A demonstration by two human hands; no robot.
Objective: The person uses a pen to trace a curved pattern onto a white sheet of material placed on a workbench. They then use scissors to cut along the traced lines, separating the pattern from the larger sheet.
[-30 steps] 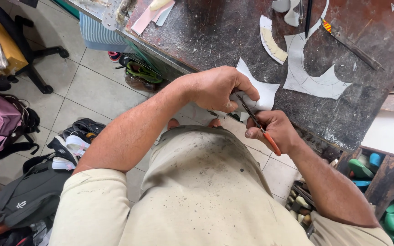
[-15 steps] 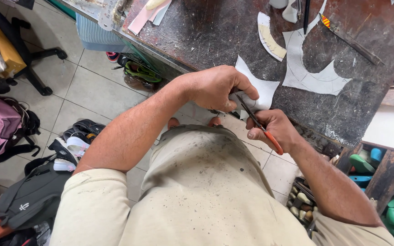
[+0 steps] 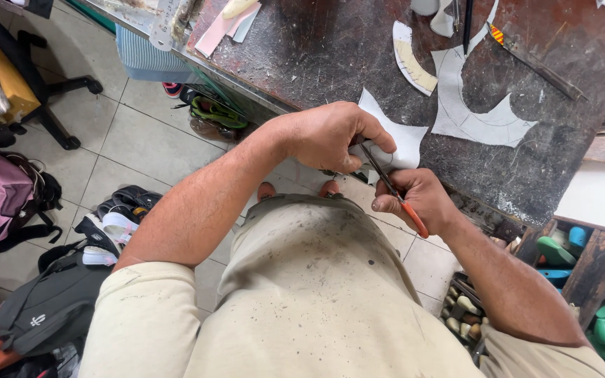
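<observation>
While the left hand (image 3: 330, 136) pinches a white paper cut-out (image 3: 397, 140) at the near edge of the dark worktop (image 3: 316, 49), the right hand (image 3: 418, 199) is closed around orange-handled scissors (image 3: 393, 192). Their blades run up and to the left from the right hand, passing under the left thumb beside the sheet's near edge. Both hands sit almost touching, the left farther from the body.
</observation>
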